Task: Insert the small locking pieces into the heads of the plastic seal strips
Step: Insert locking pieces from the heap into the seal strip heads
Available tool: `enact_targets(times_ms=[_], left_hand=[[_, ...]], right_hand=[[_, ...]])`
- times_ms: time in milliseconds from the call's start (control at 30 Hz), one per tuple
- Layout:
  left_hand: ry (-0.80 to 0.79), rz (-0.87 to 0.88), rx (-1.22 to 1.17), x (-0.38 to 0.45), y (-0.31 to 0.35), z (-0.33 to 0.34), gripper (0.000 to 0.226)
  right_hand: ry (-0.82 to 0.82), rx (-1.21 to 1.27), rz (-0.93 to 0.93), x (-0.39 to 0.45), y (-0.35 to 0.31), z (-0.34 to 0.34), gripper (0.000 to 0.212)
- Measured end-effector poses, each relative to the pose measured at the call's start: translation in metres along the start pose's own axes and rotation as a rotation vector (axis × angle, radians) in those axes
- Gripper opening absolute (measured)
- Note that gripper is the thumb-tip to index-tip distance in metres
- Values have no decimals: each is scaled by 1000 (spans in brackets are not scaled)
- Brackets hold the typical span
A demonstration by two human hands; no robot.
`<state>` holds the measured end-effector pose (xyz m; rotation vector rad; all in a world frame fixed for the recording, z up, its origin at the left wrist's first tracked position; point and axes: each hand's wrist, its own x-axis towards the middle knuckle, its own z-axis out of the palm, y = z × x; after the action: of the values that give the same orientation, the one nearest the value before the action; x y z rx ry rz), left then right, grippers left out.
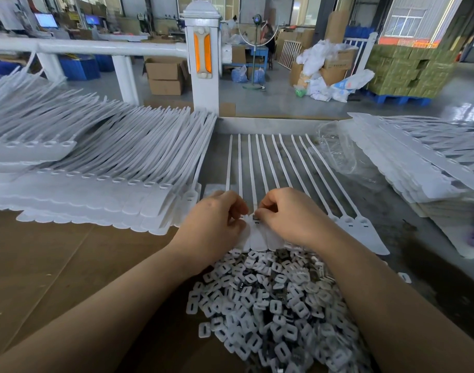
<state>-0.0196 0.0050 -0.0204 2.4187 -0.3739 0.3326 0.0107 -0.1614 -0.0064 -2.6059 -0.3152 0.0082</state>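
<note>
Both hands meet over the heads of a joined row of white seal strips (260, 168) whose tails fan away from the person. The right hand (289, 214) pinches a small dark locking piece (255, 217) between thumb and fingertips, right at a strip head. Just left of that pinch, the left hand (217, 224) curls its fingers onto the neighbouring heads, holding the row down. Directly below the grip, toward the person, lies a loose heap of locking pieces (270, 305), white and dark, on brown cardboard (55, 265). Left of the grip sit stacked strip sheets (90, 170); right of it, another stack (424, 162) beside clear plastic wrap (343, 157).
</note>
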Motion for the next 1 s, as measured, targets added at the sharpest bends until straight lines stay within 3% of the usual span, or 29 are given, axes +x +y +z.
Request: enact_targets(times_ms=[367,500,800,1000], left_hand=[[-27,9,3,1,-5,1,21],[-50,3,-59,1,-3,-4,10],[-482,108,-212,-3,1,-20,11],[-606,121,-256,-4,2,-24,18]], right_hand=[[28,51,7,1,0,-1,7],[33,79,17,2,3,-2,6],[62,128,-5,2,1,-2,5],[76,133,1,1,2,-3,7]])
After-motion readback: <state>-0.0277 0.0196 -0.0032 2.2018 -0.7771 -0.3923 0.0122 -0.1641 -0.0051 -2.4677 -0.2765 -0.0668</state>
